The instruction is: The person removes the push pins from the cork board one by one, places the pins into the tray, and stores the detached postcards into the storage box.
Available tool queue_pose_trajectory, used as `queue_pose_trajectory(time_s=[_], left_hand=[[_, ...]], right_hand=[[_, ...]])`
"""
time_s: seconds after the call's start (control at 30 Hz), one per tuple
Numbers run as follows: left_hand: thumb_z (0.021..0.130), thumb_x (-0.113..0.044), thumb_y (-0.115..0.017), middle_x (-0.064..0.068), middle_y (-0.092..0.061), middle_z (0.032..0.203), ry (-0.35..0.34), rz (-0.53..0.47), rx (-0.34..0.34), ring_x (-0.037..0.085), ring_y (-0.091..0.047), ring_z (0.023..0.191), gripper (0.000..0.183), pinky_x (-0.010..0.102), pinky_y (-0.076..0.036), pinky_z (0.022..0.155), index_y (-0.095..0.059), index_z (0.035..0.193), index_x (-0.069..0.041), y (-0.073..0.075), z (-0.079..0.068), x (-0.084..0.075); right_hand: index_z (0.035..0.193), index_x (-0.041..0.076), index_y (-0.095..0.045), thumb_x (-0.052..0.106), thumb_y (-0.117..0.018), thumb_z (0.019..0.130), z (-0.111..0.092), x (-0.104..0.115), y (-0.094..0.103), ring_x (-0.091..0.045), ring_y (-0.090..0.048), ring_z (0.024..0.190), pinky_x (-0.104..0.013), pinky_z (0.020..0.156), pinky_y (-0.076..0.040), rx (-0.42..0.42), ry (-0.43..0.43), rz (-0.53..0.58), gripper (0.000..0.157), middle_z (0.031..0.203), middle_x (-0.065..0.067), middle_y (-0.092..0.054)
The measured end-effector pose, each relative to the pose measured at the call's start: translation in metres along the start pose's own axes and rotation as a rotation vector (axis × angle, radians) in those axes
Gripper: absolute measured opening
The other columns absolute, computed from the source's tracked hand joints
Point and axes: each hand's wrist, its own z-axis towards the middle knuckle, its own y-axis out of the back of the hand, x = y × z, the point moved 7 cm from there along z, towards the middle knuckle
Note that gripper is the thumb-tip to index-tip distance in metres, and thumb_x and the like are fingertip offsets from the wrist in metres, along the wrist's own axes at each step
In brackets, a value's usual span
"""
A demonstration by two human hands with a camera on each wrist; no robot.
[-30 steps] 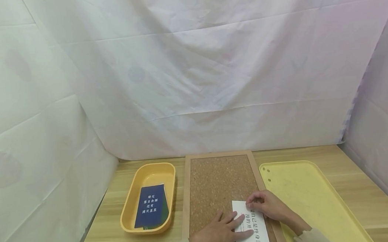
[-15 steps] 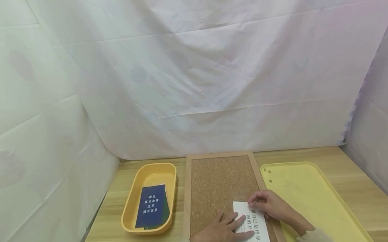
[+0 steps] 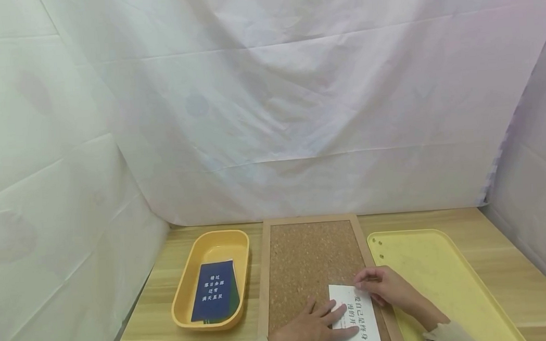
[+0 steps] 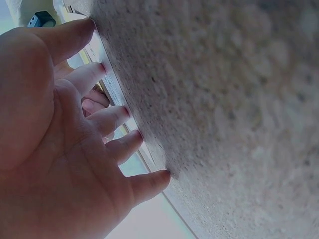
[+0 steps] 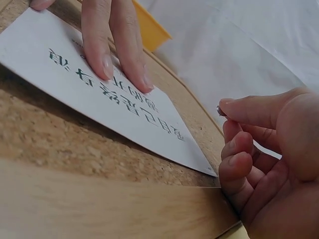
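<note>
A white card point(image 3: 369, 321) with large printed characters lies on the framed cork board point(image 3: 313, 256). My left hand point(image 3: 306, 330) rests on it with spread fingers; its little finger touches the cork in the left wrist view. Beside the card's far right corner, my right hand point(image 3: 390, 288) pinches a small metallic thumbtack point(image 5: 221, 110) between thumb and forefinger. In the right wrist view the tack is held apart from the card, and the other fingers curl by the board's wooden frame point(image 5: 99, 209). A tiny dark mark shows at the card's corner.
A yellow-orange bin point(image 3: 183, 306) at the left holds a dark blue card point(image 3: 214, 289) over a green one. Right of the board lies a yellow tray point(image 3: 433, 265) with several small tacks point(image 3: 379, 242) in its far left corner. White cloth point(image 3: 274, 113) hangs behind the table.
My right hand has drawn slightly to the right, off the card's corner, still pinching the tack. The left hand stays put on the card.
</note>
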Motion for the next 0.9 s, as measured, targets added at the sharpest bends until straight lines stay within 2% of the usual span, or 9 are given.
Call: queue_pose_trajectory(time_s=[0.3, 0.43, 0.53, 0.73, 0.9], left_hand=[[0.096, -0.063, -0.042, -0.017, -0.016, 0.163, -0.003, 0.025, -0.018, 0.009, -0.017, 0.151, 0.059, 0.045, -0.030, 0.119, -0.018, 0.150, -0.056, 0.001, 0.000, -0.001], [0.096, -0.063, -0.043, -0.018, -0.017, 0.163, 0.000, 0.014, -0.016, 0.009, -0.018, 0.151, 0.059, 0.045, -0.031, 0.118, -0.020, 0.149, -0.056, 0.001, -0.001, 0.000], [0.096, -0.063, -0.044, -0.019, -0.017, 0.163, 0.005, -0.003, -0.009, 0.008, -0.018, 0.151, 0.059, 0.045, -0.031, 0.119, -0.020, 0.149, -0.057, 0.001, -0.001, 0.001], [0.096, -0.062, -0.043, -0.021, -0.016, 0.162, 0.012, -0.003, -0.005, 0.007, -0.017, 0.150, 0.058, 0.044, -0.030, 0.119, -0.019, 0.149, -0.057, 0.001, -0.002, 0.001], [0.096, -0.062, -0.043, -0.022, -0.016, 0.162, 0.017, -0.005, 0.001, 0.006, -0.017, 0.150, 0.058, 0.043, -0.029, 0.119, -0.018, 0.149, -0.058, 0.002, -0.003, 0.000]], right_hand=[[0.106, 0.004, -0.070, 0.024, -0.067, 0.095, -0.003, -0.005, 0.011, -0.004, -0.044, 0.048, -0.019, 0.043, -0.041, -0.026, -0.030, -0.015, 0.023, 0.065, 0.002, -0.053], [0.107, 0.004, -0.070, 0.023, -0.067, 0.094, -0.005, -0.004, 0.018, -0.004, -0.046, 0.051, -0.020, 0.046, -0.043, -0.040, -0.033, -0.022, 0.023, 0.081, -0.005, -0.064], [0.107, 0.005, -0.070, 0.025, -0.067, 0.094, -0.007, -0.004, 0.023, -0.004, -0.047, 0.053, -0.021, 0.047, -0.044, -0.063, -0.040, -0.051, 0.024, 0.089, -0.008, -0.068], [0.106, 0.004, -0.070, 0.027, -0.068, 0.093, -0.008, -0.010, 0.033, -0.005, -0.046, 0.051, -0.022, 0.046, -0.044, -0.100, -0.082, -0.092, 0.027, 0.071, -0.003, -0.059], [0.104, 0.003, -0.070, 0.026, -0.068, 0.093, -0.010, -0.012, 0.037, -0.005, -0.046, 0.051, -0.022, 0.046, -0.044, -0.104, -0.086, -0.085, 0.026, 0.068, -0.002, -0.057]])
